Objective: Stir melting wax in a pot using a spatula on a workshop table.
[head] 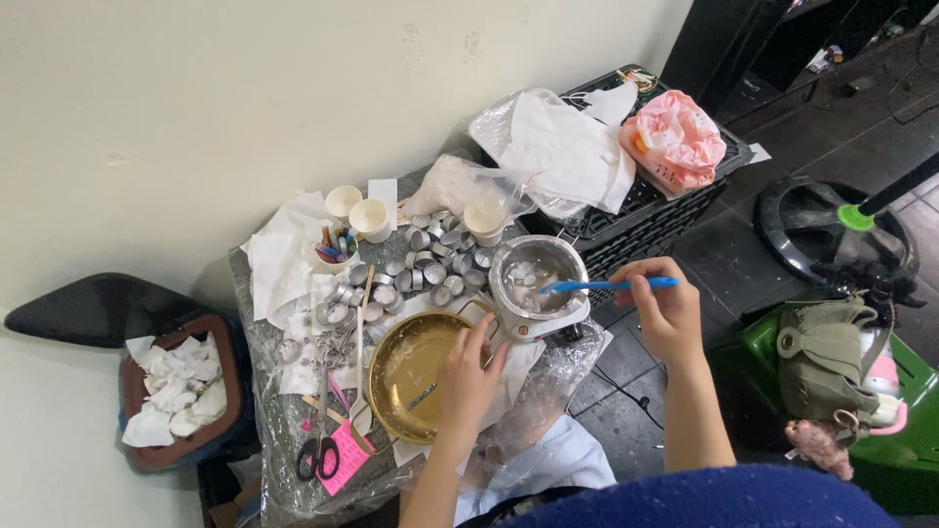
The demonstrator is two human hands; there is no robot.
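A blue-clad shoulder fills the lower edge. The left hand [468, 376] is laid with fingers spread loosely on the rim of a golden bowl [401, 376], beside a metal pot [536, 276]. A blue stick [604, 286] is pinched in the right hand [665, 311], its tip inside the pot. Small metal cups [430, 262], paper cups [358, 213], scissors [319, 450] and a pink card [346, 456] are crowded on the plastic-covered table [284, 411].
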